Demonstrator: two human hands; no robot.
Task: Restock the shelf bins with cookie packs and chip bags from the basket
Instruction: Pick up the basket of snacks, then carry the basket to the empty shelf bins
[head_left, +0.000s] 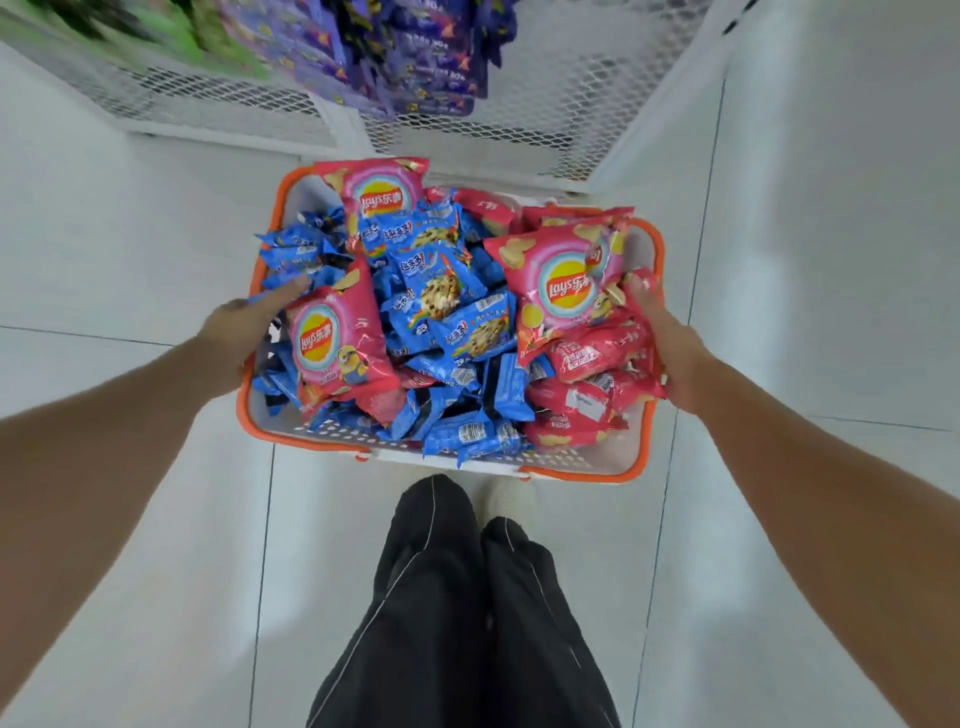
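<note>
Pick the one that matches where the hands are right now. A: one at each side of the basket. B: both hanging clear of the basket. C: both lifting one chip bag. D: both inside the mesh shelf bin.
A: the left hand and right hand sit at opposite sides of the orange-rimmed white plastic basket.

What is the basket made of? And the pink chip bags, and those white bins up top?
The basket looks like hard white plastic with an orange rim: its wall has rows of moulded holes. The pink chip bags look like glossy plastic film; they crinkle and catch the light. The white bins look like painted metal mesh, judging by the diamond-shaped openings, though the blur leaves that uncertain.
</note>
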